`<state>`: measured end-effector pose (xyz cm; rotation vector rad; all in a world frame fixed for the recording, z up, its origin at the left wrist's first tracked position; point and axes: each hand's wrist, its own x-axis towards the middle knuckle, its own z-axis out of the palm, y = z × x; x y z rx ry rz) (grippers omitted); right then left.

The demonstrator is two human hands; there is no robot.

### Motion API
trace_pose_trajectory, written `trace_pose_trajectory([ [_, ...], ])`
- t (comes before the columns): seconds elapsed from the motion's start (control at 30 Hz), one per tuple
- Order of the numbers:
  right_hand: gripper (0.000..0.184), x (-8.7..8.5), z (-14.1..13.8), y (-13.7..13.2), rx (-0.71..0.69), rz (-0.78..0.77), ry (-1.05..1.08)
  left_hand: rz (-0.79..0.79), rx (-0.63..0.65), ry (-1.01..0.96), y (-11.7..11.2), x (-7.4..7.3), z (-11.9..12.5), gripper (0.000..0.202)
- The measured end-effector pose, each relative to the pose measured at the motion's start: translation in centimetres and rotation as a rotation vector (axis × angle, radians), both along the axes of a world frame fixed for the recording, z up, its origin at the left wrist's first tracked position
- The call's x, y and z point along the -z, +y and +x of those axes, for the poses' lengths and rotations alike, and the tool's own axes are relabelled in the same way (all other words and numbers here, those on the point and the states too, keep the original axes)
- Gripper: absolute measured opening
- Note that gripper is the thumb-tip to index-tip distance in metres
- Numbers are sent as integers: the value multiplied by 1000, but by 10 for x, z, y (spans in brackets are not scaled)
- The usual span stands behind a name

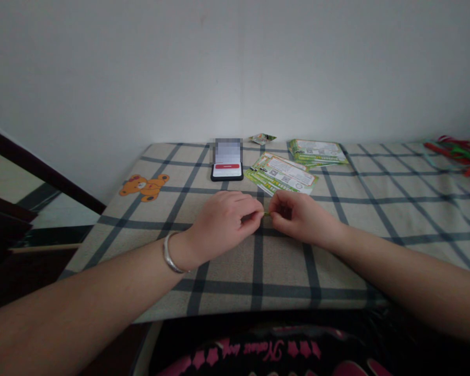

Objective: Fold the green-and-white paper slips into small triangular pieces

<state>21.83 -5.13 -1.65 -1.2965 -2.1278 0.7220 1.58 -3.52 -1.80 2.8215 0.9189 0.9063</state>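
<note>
My left hand (223, 216) and my right hand (297, 219) meet at the middle of the checked tablecloth (258, 266). Between their fingertips is a small yellow-green strip (266, 213), probably paper, mostly hidden by my fingers. Just beyond my hands lies a loose spread of green-and-white printed cards (281, 175), not touching either hand. A silver bangle (171, 253) circles my left wrist.
A phone (227, 159) with a blurred screen stands at the far edge, beside a second stack of cards (317, 152) and a small foil packet (262, 138). Red and green ribbons (458, 154) lie far right. A white wall (235, 68) backs the table.
</note>
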Motion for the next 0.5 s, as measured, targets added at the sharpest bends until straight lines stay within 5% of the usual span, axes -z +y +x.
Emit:
trace_pose_trajectory([
  [0.5,8,8,5,9,-41,-93,268,-208,-20,-171,10,0,-5,13],
])
